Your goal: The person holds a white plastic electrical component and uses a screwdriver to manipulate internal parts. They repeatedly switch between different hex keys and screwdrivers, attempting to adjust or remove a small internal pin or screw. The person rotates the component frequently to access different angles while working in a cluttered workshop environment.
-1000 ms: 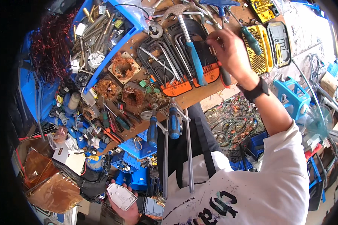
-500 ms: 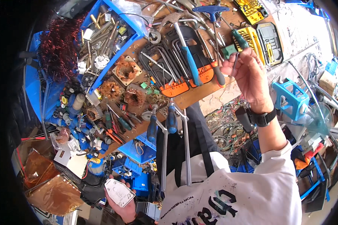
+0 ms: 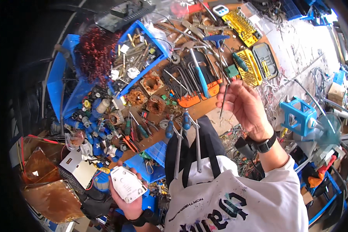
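My left hand (image 3: 130, 209), at the lower left, holds a flat white casing (image 3: 126, 185) with cut corners and small round holes in its face. It is held palm up, thumb at the rim. My right hand (image 3: 246, 112) is raised over the bench's right front edge, pinching a slim dark metal rod (image 3: 222, 103) that points down. Whether the rod has a handle I cannot tell. Beyond that hand lie a green-handled screwdriver (image 3: 239, 62), a blue T-handle tool (image 3: 216, 39) and a blue-handled hammer (image 3: 202, 80) across a hex key set (image 3: 187, 100).
Yellow bit cases (image 3: 246, 69) lie at the bench's far right. A blue bin (image 3: 121, 91) of metal parts stands left, beside rusty motor cores (image 3: 151, 82) and pliers (image 3: 143, 130). Two long metal bars with blue handles (image 3: 198, 147) stick out before my lap. A blue frame (image 3: 297, 116) stands right.
My left hand has lifted the white casing up and slightly right. My right hand has lowered and moved left with the rod, which now points downward. The view has shifted, showing more of the bench's far side.
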Demonstrator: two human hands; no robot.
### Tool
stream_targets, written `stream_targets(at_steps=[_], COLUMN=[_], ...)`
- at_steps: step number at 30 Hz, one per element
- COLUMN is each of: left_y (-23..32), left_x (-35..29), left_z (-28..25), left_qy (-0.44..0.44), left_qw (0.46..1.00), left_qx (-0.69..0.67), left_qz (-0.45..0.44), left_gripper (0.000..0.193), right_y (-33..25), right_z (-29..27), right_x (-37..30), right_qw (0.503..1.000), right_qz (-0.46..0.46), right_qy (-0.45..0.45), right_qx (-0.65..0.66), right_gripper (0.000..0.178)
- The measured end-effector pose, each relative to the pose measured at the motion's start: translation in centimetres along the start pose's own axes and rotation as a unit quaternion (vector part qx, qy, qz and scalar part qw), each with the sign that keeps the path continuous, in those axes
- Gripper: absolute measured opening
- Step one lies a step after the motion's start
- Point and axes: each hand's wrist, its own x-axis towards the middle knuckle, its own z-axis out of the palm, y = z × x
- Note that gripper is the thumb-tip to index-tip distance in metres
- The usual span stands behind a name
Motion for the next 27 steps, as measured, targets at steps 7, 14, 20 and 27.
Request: stream_targets(at_steps=[7,14,20,27], left_y=[-0.9,-0.4,0.7,1.1], left_x=[-0.7,-1.8,-4.3,-6.7], left_z=[5.0,7.8,10.1,10.4], left_qy=[-0.079,-0.114,-0.178,-0.217], left_qw=[0.995,0.989,0.983,0.974], left_qx=[-0.057,-0.082,-0.034,0.002], left_qz=[-0.032,-0.037,0.009,0.069], left_gripper=[0.060,0.061,0.063,0.058], right_y=[0.2,-0.3,-0.7,-0.2], right_z=[4.3,9.0,14.2,18.3], right_x=[-3.9,-9.1,-14.0,-16.9], right_qw=[0.998,0.992,0.913,0.830], right_qz=[0.014,-0.035,-0.283,-0.399], right_qy=[-0.009,-0.123,-0.283,-0.345], right_qx=[0.055,0.021,-0.076,-0.182], right_gripper=[0.029,0.014,0.015,0.016])
